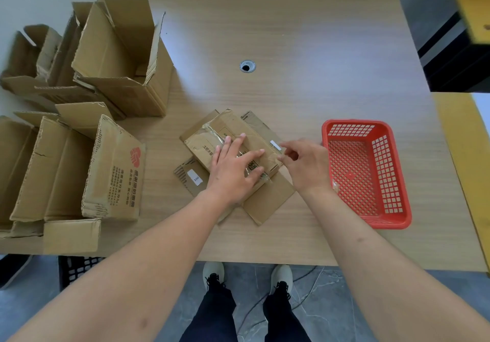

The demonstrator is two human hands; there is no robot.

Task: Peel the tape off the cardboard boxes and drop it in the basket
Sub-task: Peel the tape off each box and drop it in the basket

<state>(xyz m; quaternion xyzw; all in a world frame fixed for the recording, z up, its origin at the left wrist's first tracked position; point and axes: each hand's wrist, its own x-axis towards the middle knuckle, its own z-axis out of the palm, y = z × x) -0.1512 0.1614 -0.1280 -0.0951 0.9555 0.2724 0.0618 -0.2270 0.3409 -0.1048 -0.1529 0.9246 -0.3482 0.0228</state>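
Flattened cardboard box [233,156] at desk [291,49] centre, glossy clear tape [212,129] across it, pressed by flat left hand [233,169], tape end pinched in right hand [305,164] grip, red basket [397,217] at 3 o'clock, a small clear scrap inside.

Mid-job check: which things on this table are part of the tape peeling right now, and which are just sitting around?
In the job:
flattened brown cardboard box
clear tape strip, pinched by right hand
left hand, pressing the box flat
red plastic mesh basket

Lying about:
opened brown cardboard boxes at the table's left
round metal cable grommet
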